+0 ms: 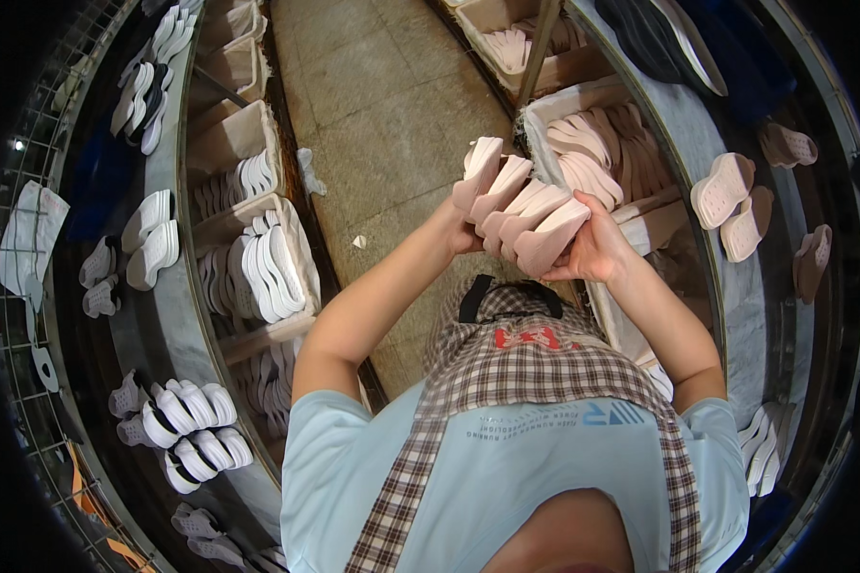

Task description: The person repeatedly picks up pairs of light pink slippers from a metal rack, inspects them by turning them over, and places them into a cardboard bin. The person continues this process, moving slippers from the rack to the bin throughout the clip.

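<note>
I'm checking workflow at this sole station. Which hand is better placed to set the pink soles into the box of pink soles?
Probably the right hand: it grips the stack of pink soles beside the box of pink soles. The left hand steadies the stack's far side.

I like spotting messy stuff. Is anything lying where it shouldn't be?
Yes: a white scrap and a crumpled white piece lie loose on the tiled floor. The pink soles sit neatly stacked between both hands.

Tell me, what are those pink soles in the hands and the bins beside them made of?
The pink soles look like moulded foam or soft rubber: matte, thick, with ridged treads. The bins seem to be cardboard or fabric-lined boxes, pale with frayed, soft rims; which one is hard to tell.
</note>
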Action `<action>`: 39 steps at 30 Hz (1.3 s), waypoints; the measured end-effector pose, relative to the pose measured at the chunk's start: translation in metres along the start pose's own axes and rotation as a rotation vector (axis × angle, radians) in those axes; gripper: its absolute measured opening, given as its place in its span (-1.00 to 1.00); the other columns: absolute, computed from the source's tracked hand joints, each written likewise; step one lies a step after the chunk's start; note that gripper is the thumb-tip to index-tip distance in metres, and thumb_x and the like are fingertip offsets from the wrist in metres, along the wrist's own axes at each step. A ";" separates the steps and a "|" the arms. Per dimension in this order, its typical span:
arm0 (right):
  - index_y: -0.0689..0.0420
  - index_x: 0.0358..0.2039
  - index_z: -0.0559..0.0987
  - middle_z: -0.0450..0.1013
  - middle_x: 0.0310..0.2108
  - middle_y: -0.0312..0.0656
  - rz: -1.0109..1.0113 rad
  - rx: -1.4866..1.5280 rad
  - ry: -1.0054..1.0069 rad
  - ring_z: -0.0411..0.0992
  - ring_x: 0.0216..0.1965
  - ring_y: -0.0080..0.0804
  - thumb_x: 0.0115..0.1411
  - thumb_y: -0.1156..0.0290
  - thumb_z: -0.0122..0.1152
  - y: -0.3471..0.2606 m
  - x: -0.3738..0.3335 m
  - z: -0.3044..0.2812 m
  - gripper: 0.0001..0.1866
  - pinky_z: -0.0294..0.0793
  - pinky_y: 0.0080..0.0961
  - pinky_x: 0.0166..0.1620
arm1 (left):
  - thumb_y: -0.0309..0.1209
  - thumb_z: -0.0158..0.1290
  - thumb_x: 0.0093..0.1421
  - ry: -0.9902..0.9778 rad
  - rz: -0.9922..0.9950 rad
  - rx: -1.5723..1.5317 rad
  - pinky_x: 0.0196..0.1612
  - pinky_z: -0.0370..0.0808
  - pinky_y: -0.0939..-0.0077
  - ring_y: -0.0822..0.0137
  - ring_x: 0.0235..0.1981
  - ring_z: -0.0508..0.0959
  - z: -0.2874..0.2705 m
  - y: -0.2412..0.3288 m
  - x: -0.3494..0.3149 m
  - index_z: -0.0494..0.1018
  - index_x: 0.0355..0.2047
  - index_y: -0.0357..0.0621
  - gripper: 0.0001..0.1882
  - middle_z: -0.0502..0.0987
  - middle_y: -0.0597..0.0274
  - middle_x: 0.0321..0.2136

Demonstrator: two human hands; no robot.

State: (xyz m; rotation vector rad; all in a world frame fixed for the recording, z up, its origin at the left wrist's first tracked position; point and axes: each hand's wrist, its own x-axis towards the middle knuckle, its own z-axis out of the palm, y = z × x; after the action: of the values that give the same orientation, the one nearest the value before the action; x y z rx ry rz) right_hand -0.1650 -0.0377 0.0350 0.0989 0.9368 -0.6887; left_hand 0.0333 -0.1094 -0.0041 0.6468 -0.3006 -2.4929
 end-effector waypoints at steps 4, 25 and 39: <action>0.01 0.27 0.11 0.00 0.26 0.01 0.008 -0.002 -0.001 0.01 0.25 0.05 0.22 -0.21 -0.35 -0.001 0.002 0.001 -0.26 -0.02 0.27 0.17 | -0.07 -0.11 0.27 0.016 0.018 0.031 -0.14 0.53 0.35 0.32 -0.19 0.54 0.000 0.000 0.001 0.41 -0.10 -0.05 -0.62 0.50 0.23 -0.16; 0.28 0.11 0.30 0.37 0.03 0.03 -0.673 0.139 -0.073 0.36 0.05 -0.16 0.08 0.16 0.01 -0.001 -0.033 -0.051 -0.37 0.26 -0.22 0.17 | -0.12 -0.23 0.34 -0.133 0.217 0.163 0.06 0.44 0.22 0.15 0.04 0.42 0.059 -0.020 0.026 0.08 0.20 -0.24 -0.44 0.33 0.02 0.09; 0.19 0.13 0.32 0.35 0.05 0.03 -1.538 0.527 -0.060 0.42 -0.02 -0.07 0.09 -0.05 -0.14 0.022 -0.187 -0.232 -0.30 0.43 -0.17 0.04 | -0.27 -0.21 0.31 -0.339 -0.128 0.285 0.05 0.43 0.20 0.09 0.05 0.38 0.138 -0.107 0.140 0.10 0.17 -0.22 -0.52 0.28 -0.02 0.10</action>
State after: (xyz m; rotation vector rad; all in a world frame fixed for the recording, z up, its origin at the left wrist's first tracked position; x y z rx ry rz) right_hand -0.3914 0.1582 0.0341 -0.2179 0.6134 -2.3353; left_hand -0.1876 -0.0876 0.0246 0.3542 -0.7738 -2.7048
